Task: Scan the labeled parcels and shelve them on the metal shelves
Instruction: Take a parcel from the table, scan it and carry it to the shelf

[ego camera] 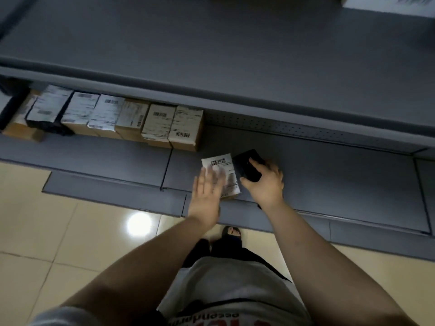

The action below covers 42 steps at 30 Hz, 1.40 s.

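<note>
Head view, looking down at grey metal shelves. Left hand (207,196) open, fingers (213,177) straight and slightly spread, motion-blurred, lying over the lower left part of a small labeled parcel (223,175); cannot tell if they press on it or just hover above. The parcel lies flat on the lower shelf (329,175), near its front edge, white label with barcode facing up, brown cardboard showing at the near corner. Right hand (264,182) grips a black handheld scanner (249,164), fingers curled round its body, index finger lying on top, thumb along the near side. Scanner sits just right of the parcel, touching or almost touching its right edge, held low over the shelf.

Further back on the same shelf, to the left, a row of shelved parcels (131,118): brown boxes and a dark mailer bag, all with white labels up, packed side by side against the perforated back panel (294,128). The loose parcel is apart from this row, in front and to the right of its last box. Upper shelf (211,43) overhangs, with a white box (386,3) at the top right corner. Tiled floor (58,231) below, with a light reflection.
</note>
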{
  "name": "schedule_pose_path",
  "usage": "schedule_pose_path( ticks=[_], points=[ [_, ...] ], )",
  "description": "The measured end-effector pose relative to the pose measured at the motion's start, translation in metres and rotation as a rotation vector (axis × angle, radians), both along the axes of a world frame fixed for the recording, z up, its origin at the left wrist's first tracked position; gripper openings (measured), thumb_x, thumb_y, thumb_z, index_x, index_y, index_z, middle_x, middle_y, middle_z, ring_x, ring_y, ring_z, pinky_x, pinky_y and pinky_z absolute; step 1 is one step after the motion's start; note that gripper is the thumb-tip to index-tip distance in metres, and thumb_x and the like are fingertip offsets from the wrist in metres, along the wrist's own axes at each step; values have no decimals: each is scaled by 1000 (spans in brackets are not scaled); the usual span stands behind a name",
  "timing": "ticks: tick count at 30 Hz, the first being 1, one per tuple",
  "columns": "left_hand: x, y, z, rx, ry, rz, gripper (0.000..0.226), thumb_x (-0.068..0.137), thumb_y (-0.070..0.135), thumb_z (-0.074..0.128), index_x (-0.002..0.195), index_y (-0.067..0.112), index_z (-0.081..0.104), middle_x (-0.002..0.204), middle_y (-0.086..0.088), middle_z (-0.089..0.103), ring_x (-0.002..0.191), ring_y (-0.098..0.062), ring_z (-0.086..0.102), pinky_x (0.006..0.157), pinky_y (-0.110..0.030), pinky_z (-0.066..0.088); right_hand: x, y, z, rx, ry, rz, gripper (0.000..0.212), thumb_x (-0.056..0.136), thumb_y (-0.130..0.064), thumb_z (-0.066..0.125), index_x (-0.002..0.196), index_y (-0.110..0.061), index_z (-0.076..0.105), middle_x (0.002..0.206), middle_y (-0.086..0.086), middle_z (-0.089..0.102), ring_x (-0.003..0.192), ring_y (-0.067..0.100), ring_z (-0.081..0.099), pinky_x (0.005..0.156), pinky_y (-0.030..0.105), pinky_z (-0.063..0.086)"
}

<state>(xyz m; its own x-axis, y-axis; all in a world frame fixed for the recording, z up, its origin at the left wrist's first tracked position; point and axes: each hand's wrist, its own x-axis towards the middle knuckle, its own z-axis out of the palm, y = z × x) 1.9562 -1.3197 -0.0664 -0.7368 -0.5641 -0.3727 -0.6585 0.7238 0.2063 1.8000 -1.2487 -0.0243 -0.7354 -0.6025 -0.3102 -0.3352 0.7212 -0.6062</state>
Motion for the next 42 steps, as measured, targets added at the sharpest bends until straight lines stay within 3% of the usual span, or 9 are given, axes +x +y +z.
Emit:
schedule_pose_path(
  ticks=[3, 7, 13, 17, 23, 26, 30, 35, 42],
  points=[
    [15, 33, -17, -36, -108, -280, 90, 95, 8, 37, 147, 14, -36, 148, -16, -48, 139, -33, -40, 117, -49, -23, 11, -11, -3, -20, 9, -88, 63, 79, -37, 74, 138, -39, 53, 144, 3, 42, 127, 32, 36, 105, 50, 36],
    [18, 8, -36, -101, -187, -413, 81, 100, 19, 29, 143, 5, -39, 142, -12, -55, 134, -28, -46, 114, -46, -27, 29, -17, -11, -103, 34, -170, 59, 78, -32, 75, 134, -35, 57, 143, 3, 43, 125, 33, 37, 103, 51, 38],
    [3, -88, -34, -92, -75, -569, 90, 98, 29, 47, 154, 6, -19, 162, -12, -27, 150, -28, -23, 119, -39, -21, 42, -23, -31, -141, 48, -317, 60, 78, -32, 76, 135, -33, 57, 144, 7, 43, 127, 35, 37, 103, 51, 38],
    [-15, -132, -39, -168, -106, -620, 95, 97, 40, 52, 156, 6, -14, 163, -13, -25, 151, -29, -21, 120, -40, -17, 44, -34, -37, -158, 40, -356, 60, 76, -32, 75, 134, -36, 58, 140, 4, 45, 123, 34, 40, 100, 54, 41],
    [-21, -167, -34, -210, -91, -700, 95, 96, 36, 57, 158, 8, -10, 164, -11, -22, 152, -28, -18, 124, -41, -10, 45, -40, -33, -196, 48, -397, 60, 77, -27, 74, 134, -34, 58, 141, 4, 44, 124, 34, 38, 101, 53, 40],
    [-22, -167, -29, -131, 21, -689, 82, 96, 30, 58, 160, 12, 9, 167, -11, -7, 154, -29, -10, 124, -42, -8, 44, -30, -28, -196, 65, -408, 59, 78, -28, 74, 134, -35, 58, 140, 3, 44, 123, 33, 38, 102, 52, 40],
    [-41, -133, -13, -44, 150, -700, 66, 98, 32, 56, 157, 18, 29, 167, -9, 10, 154, -27, 1, 123, -42, -3, 36, 0, -16, -145, 108, -474, 58, 79, -28, 72, 135, -35, 57, 141, 1, 43, 123, 32, 37, 102, 46, 38],
    [-99, -41, 19, -39, 223, -801, 60, 95, 36, 60, 149, 19, 43, 156, -11, 34, 139, -35, 32, 104, -46, 36, 17, 72, 6, -115, 147, -672, 57, 79, -30, 71, 135, -37, 56, 143, -1, 42, 128, 28, 34, 107, 45, 32],
    [-196, 121, 65, -161, 313, -1032, 64, 89, 43, 63, 147, 23, 45, 150, -9, 40, 131, -34, 39, 104, -45, 29, -22, 236, 38, -127, 221, -972, 62, 73, -36, 71, 133, -35, 58, 143, -1, 42, 127, 27, 38, 106, 49, 38]
  ],
)
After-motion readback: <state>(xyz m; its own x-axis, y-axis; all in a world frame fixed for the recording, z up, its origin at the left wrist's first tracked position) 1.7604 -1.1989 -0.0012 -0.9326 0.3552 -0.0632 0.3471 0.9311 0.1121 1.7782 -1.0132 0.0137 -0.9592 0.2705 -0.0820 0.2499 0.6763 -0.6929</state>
